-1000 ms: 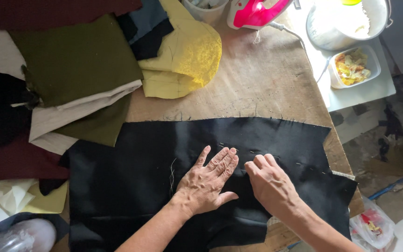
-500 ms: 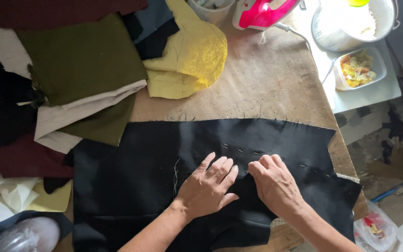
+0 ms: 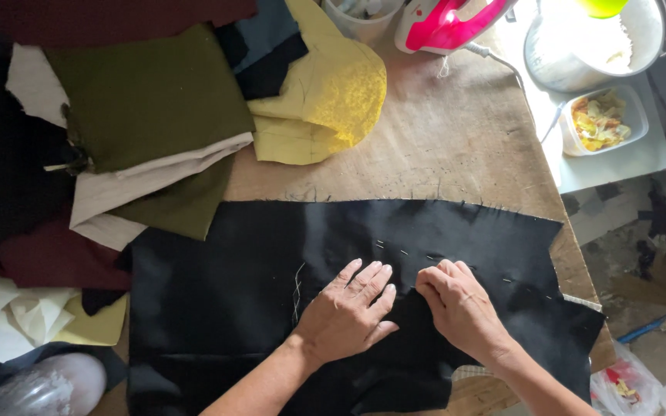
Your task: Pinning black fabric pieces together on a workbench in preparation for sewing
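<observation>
- The pink iron beyond the black fabric is cut off by the top edge.
- The right hand hides the fabric fold beneath its fingertips.
- The pins near that hand are too small to count.
- The metal pot beside the iron is washed out by glare.

Bare table lies open beyond the black cloth, between the yellow fabric and the table's right edge. To the left, stacked fabrics crowd the way. At the far edge, an iron and its cord stand across the path. Both hands lie flat on the cloth, just beside each other.
</observation>
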